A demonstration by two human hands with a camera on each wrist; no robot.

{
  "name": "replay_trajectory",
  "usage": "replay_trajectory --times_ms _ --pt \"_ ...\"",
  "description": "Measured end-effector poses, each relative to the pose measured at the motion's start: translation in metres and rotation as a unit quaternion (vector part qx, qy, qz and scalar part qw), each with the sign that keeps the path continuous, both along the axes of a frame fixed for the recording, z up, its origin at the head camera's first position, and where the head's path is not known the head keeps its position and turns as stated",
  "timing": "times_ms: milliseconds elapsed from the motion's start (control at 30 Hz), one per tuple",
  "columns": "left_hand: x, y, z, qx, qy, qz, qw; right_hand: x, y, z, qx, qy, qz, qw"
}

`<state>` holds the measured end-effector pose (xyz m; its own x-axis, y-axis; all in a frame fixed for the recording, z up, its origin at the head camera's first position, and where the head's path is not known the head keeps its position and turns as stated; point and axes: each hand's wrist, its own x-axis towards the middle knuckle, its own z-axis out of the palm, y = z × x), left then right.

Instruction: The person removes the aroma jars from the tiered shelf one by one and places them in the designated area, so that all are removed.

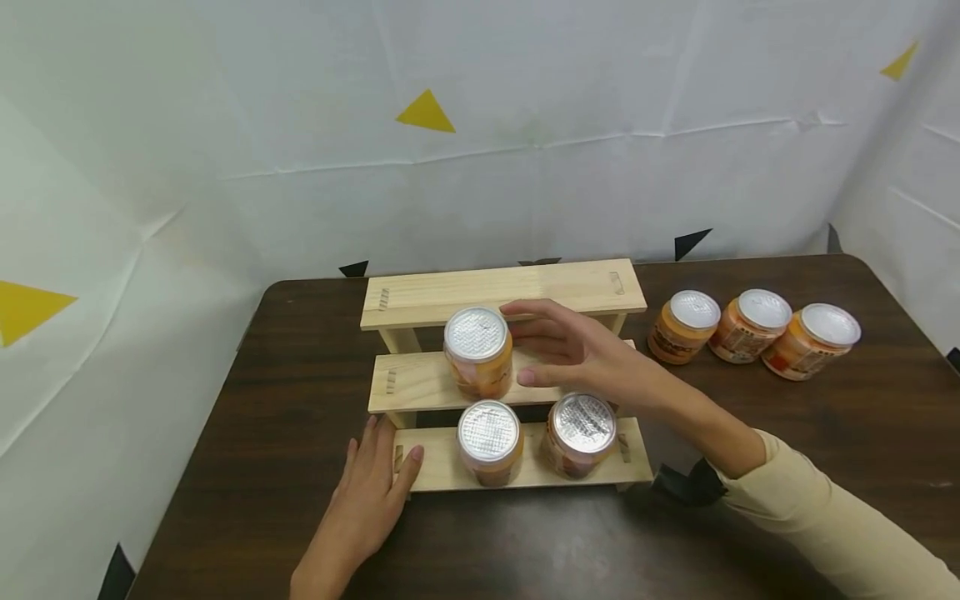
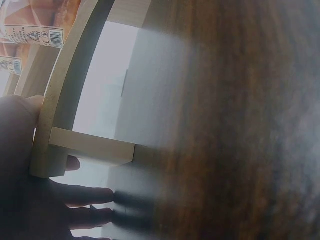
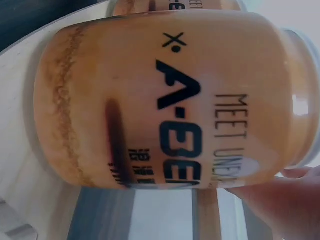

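In the head view, the right hand (image 1: 577,350), thumb and fingers parted, was just beside an orange jar (image 1: 483,373) on the wooden rack's (image 1: 502,292) middle step; whether they touched, I couldn't tell. Below it stood two front jars (image 1: 491,454); beyond its wrist, three table jars (image 1: 678,333). The left hand (image 1: 367,492) rested against the lowest step's end, fingers straight. The left wrist view showed its fingers reaching past a board (image 2: 60,90). In the right wrist view, a lettered jar (image 3: 165,105) was close to the thumb (image 3: 290,200).

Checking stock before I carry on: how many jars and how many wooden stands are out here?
Silver-lidded orange jars: 6 (3 on the stand, 3 on the table)
Three-tier wooden stand: 1
Total: 7
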<state>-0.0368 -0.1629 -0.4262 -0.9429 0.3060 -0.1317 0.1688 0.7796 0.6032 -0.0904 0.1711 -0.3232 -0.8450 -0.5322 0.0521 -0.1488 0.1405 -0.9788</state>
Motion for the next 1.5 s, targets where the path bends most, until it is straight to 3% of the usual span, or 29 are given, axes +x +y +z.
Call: replay_trajectory --times_ms 133,333,467,633,733,1000,1267,1500 --pt "0.001 -0.001 0.001 0.000 -0.002 0.000 1.0000 -0.004 -0.007 0.000 0.006 -0.008 0.015 0.9998" --pt "0.000 -0.002 0.000 0.002 0.005 0.001 1.0000 -0.019 -0.027 0.003 0.043 0.019 0.051 0.9976" --pt "-0.001 0.000 -0.002 0.004 0.002 -0.004 1.0000 -0.022 -0.031 0.003 0.047 0.024 0.056 0.9970" --pt "0.001 0.000 -0.001 0.003 0.002 -0.001 1.0000 -0.023 -0.038 0.003 0.092 0.049 0.053 0.9932" --pt "0.000 0.000 -0.001 0.004 0.001 -0.003 1.0000 -0.024 -0.042 0.003 0.120 0.072 0.048 0.9890" --pt "-0.001 0.003 0.002 0.000 -0.038 0.006 0.9993 -0.022 -0.037 0.002 0.124 0.078 0.020 0.9890" --pt "0.000 0.002 -0.002 0.015 -0.020 0.012 0.9996 -0.010 -0.012 0.005 0.122 0.067 -0.010 0.9901" --pt "-0.002 0.000 0.001 -0.001 -0.032 0.002 0.9995 -0.004 0.001 0.008 0.137 0.075 -0.030 0.9872"
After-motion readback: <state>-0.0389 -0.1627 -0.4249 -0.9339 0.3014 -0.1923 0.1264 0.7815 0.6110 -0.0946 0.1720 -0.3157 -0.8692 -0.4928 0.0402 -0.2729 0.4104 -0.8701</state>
